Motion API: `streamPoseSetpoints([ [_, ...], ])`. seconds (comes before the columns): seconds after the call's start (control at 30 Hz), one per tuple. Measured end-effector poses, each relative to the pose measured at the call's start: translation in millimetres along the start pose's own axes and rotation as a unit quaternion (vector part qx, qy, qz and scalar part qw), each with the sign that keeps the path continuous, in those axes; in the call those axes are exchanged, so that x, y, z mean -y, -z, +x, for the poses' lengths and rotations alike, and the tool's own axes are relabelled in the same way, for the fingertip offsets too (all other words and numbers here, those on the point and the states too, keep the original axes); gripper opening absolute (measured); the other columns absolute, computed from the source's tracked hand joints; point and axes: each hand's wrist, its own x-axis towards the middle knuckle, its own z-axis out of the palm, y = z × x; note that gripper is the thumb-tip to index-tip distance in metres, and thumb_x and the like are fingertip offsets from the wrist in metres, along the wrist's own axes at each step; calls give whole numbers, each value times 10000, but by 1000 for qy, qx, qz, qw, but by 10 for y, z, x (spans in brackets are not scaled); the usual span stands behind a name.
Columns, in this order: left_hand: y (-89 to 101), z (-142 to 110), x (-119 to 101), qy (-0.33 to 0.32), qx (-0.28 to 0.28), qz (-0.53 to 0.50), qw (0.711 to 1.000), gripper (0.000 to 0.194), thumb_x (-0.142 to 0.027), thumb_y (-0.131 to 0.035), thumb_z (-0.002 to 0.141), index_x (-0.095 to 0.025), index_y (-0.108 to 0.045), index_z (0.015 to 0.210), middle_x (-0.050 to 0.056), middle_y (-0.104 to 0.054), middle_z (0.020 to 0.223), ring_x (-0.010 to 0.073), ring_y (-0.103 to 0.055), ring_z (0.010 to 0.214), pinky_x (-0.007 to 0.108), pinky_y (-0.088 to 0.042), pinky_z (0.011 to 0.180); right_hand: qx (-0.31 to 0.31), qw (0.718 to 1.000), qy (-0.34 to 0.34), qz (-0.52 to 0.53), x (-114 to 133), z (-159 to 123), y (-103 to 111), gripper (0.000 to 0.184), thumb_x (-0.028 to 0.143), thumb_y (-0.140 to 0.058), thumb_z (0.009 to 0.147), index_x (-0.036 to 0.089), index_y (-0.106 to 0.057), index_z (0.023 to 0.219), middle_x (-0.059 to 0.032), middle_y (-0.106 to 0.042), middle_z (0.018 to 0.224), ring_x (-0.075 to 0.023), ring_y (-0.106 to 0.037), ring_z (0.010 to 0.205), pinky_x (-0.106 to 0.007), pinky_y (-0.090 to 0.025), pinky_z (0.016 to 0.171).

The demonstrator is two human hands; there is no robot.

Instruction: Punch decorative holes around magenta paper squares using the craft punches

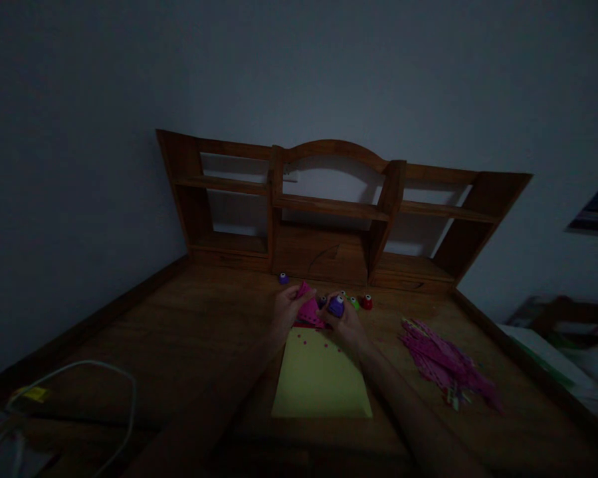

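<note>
My left hand (288, 307) is closed on a pink sheet (309, 311), which has a row of small holes along its lower edge. Wrapped in my right hand (349, 325) is a small purple craft punch (335, 306) with a white top, right beside the sheet's right edge. Below both hands a yellow sheet of paper (321, 382) lies flat on the desk, with several tiny pink dots near its upper edge. Just behind my right hand stand a green punch (353, 303) and a red punch (367, 303). The dim light hides fine detail at the fingertips.
Another purple punch (284, 278) stands near the wooden shelf unit (323, 245) at the back. To the right lies a heap of pink strips (446, 362) on the wooden desk (204, 325). A white cable (132, 392) loops at the front left, near a yellow item (34, 394).
</note>
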Motion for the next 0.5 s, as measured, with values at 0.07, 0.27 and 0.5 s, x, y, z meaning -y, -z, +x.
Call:
streamPoseSetpoints([
  [0.07, 19, 23, 7, -7, -20, 7, 1000, 353, -421, -819, 601, -141, -671, 758, 9, -637, 687, 111, -548, 563, 211, -405, 523, 9, 1000, 4, 3, 1, -9, -11, 284, 294, -699, 681, 248, -499, 878, 21, -561, 746, -171, -521, 641, -276, -414, 559],
  [0.27, 42, 61, -3, -22, -10, 16, 1000, 342, -430, -810, 618, -151, -662, 750, 18, -651, 707, 125, -571, 595, 225, -413, 547, -2, 1000, 16, 10, -15, -14, -27, 279, 294, -705, 697, 239, -487, 861, 35, -549, 743, -152, -511, 650, -270, -418, 605],
  [0.5, -50, -26, 14, -32, 57, 52, 996, 301, -382, -822, 605, -162, -649, 715, 42, -674, 762, 163, -615, 701, 251, -457, 625, -40, 999, 22, 9, 20, 29, 3, 296, 386, -728, 713, 237, -493, 814, 19, -564, 743, -164, -519, 653, -278, -424, 595],
])
